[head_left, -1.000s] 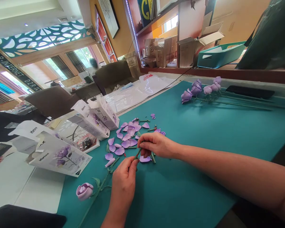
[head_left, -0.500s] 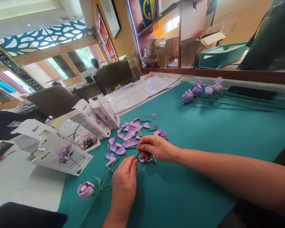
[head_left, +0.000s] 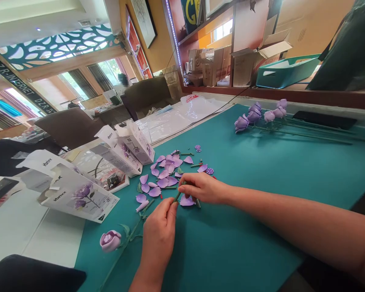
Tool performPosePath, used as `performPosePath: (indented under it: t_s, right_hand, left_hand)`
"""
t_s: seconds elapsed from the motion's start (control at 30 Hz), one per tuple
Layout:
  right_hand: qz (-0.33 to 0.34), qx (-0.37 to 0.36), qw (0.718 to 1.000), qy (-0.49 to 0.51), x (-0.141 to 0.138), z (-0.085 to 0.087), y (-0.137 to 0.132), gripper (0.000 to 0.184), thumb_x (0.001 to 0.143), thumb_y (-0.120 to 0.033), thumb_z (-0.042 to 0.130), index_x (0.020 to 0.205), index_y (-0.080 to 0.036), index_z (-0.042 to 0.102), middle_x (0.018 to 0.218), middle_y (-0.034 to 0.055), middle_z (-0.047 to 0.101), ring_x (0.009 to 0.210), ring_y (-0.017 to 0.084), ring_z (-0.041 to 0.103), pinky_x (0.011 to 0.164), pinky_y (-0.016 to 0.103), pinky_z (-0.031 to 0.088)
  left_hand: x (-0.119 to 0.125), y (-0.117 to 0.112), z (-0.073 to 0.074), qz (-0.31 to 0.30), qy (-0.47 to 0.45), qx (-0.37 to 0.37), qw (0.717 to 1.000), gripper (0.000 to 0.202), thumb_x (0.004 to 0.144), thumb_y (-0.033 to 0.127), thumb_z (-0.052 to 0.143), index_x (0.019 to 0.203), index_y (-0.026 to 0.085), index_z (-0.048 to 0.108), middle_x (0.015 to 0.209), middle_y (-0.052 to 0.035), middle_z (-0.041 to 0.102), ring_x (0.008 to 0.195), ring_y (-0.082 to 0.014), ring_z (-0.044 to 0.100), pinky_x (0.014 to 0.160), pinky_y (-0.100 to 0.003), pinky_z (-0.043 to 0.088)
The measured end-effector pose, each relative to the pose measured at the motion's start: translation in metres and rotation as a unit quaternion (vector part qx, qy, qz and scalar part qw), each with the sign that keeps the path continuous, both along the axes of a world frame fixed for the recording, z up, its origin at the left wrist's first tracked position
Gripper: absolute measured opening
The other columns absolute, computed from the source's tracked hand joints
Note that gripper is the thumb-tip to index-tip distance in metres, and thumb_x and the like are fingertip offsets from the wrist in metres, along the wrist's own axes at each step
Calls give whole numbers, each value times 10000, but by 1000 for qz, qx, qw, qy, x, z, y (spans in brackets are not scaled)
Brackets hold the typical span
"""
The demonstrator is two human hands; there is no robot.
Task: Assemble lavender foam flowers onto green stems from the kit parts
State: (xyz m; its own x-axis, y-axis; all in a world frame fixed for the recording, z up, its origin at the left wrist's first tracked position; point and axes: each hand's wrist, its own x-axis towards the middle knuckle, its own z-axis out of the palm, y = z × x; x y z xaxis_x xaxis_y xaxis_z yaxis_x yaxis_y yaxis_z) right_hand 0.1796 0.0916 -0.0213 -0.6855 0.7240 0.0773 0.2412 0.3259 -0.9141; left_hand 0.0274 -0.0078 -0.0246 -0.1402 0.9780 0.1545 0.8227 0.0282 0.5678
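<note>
1. Left hand [head_left: 158, 235] and right hand [head_left: 202, 187] are close together, both clamped on a short green flower stem [head_left: 178, 196], pinching it steady between them.
2. Stem is held above the teal surface [head_left: 255, 170], just beside loose lilac petals [head_left: 162, 178].

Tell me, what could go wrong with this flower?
The green stem could slip from the left hand and right hand and might scatter the loose petals nearby. The small purple disc might get bumped and lost. The petal just below the right hand could get bent.
</note>
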Motion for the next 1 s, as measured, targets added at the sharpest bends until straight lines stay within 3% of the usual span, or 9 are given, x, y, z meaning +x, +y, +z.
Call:
performPosePath:
  t_s: [0.17, 0.53, 0.77, 0.87, 1.0]
  right_hand:
    - [-6, 114, 987, -117, 1, 3, -1, 252, 922, -356, 468, 762, -173, 537, 605, -21, 533, 542, 96, 453, 508, 219, 272]
    - [-31, 154, 973, -168, -4, 3, -9, 289, 935, -358, 446, 702, -187, 455, 618, -9, 477, 545, 110, 352, 509, 246, 230]
    - [-19, 146, 977, -154, -2, -3, -6, 267, 923, -370, 460, 731, -188, 491, 624, -8, 510, 537, 106, 386, 501, 239, 238]
    - [14, 126, 983, -133, 2, -3, -2, 271, 925, -379, 436, 752, -186, 512, 615, -15, 525, 529, 102, 415, 495, 227, 257]
    - [25, 91, 994, -54, 11, 2, 11, 260, 934, -372, 390, 855, -182, 549, 650, -16, 569, 550, 100, 479, 529, 215, 338]
  left_hand:
    - [2, 0, -2, 5, 14, -17, 1000, 318, 915, 423, 344, 830, 229, 582, 664, 4, 611, 606, -172, 549, 551, -262, 354]
    - [5, -2, -4, -11, 4, 23, 1000, 325, 921, 381, 337, 750, 217, 560, 667, -10, 587, 622, -168, 525, 577, -269, 348]
    - [7, -2, -4, 2, -9, 1, 1000, 334, 919, 374, 329, 768, 214, 581, 691, -18, 600, 664, -172, 553, 588, -271, 355]
    - [8, -1, -3, 0, -22, -14, 1000, 337, 915, 367, 329, 861, 210, 623, 678, -19, 601, 687, -184, 572, 595, -276, 371]
    - [5, -1, 0, 4, -78, -33, 996, 375, 893, 346, 365, 1151, 210, 601, 639, 5, 569, 618, -169, 546, 581, -274, 393]
